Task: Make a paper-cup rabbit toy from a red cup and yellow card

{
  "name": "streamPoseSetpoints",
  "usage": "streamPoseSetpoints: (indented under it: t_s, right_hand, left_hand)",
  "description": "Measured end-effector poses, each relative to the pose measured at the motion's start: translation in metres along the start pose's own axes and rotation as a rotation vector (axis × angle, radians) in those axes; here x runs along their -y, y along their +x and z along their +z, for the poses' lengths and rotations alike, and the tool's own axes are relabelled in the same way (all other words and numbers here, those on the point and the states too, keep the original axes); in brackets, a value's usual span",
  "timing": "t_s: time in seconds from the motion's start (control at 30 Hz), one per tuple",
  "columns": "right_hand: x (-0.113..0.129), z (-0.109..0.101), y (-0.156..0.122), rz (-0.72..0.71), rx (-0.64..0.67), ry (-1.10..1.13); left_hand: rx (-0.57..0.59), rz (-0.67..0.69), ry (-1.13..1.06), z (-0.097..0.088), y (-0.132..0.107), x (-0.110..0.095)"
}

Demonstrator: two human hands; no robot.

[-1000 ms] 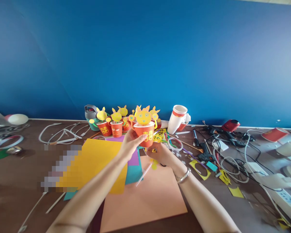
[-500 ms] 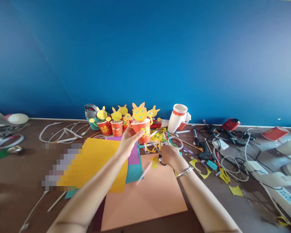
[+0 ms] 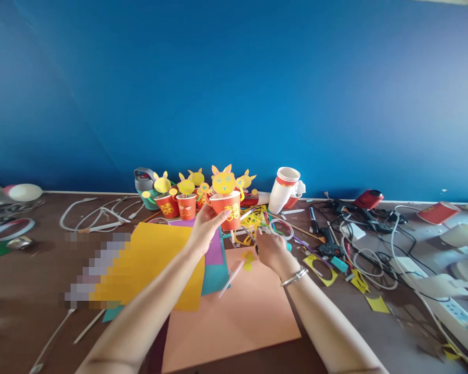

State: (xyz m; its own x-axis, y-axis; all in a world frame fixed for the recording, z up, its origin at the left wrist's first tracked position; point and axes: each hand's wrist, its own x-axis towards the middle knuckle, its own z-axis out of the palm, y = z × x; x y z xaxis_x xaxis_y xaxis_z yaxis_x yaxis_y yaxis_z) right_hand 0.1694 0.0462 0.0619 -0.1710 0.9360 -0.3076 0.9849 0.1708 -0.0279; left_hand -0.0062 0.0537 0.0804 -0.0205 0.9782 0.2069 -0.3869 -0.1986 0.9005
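Observation:
My left hand (image 3: 207, 228) is closed on a red paper cup (image 3: 229, 209) and holds it up over the table. A yellow paper bunny face (image 3: 223, 182) sticks out of the cup's top. My right hand (image 3: 270, 248), with a bracelet on its wrist, is closed just right of and below the cup. It grips what looks like a pair of scissors (image 3: 255, 240) with a dark handle. Behind the cup stand more red cups with yellow bunny heads (image 3: 167, 203).
Yellow (image 3: 156, 259), purple (image 3: 217, 252) and peach (image 3: 234, 306) paper sheets lie under my arms, with a white straw (image 3: 231, 272) across them. A cup stack (image 3: 283, 191), tape ring (image 3: 281, 228), glue gun (image 3: 327, 241), cables and a power strip (image 3: 452, 307) fill the right side.
My left hand has carried the bunny cup a little up and away from me. My right hand has shifted right and forward, off the cup's base, with scissors now showing in it.

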Motion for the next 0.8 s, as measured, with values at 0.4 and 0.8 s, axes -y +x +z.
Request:
streamPoseSetpoints:
  t_s: [0.4,0.8]
  right_hand:
    - [-0.067,-0.028,0.002,-0.074,-0.321,0.434]
    - [-0.054,-0.014,0.022,-0.209,-0.172,0.510]
  left_hand:
    - [-0.031,-0.002,0.024,-0.003,0.002,0.000]
    - [-0.047,-0.002,-0.007,-0.007,0.005,0.001]
